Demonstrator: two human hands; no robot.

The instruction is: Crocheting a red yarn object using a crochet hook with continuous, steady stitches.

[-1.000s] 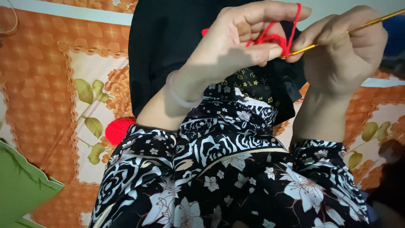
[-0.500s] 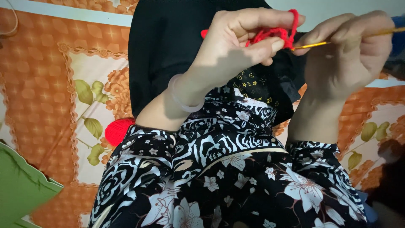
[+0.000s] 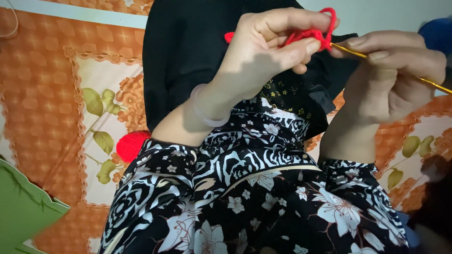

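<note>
My left hand (image 3: 270, 47) is raised in front of a black cloth (image 3: 188, 56) and pinches a small piece of red yarn work (image 3: 313, 33), with a strand looped over the forefinger. My right hand (image 3: 393, 77) grips a thin golden crochet hook (image 3: 405, 73) whose tip meets the red yarn. A pale bangle (image 3: 202, 110) sits on my left wrist. A red yarn ball (image 3: 132, 143) lies on the floor beside my left elbow, partly hidden by the black-and-white floral sleeve (image 3: 155, 188).
An orange mat with leaf and flower patterns (image 3: 56, 103) covers the floor. A green sheet-like object (image 3: 23, 211) lies at the lower left. A blue thing (image 3: 435, 35) shows at the upper right edge. My floral-clothed lap (image 3: 263, 207) fills the lower middle.
My right hand has dropped lower and the hook now angles up-left into the yarn. The left hand's yarn loop has shortened and sits bunched at the fingertips.
</note>
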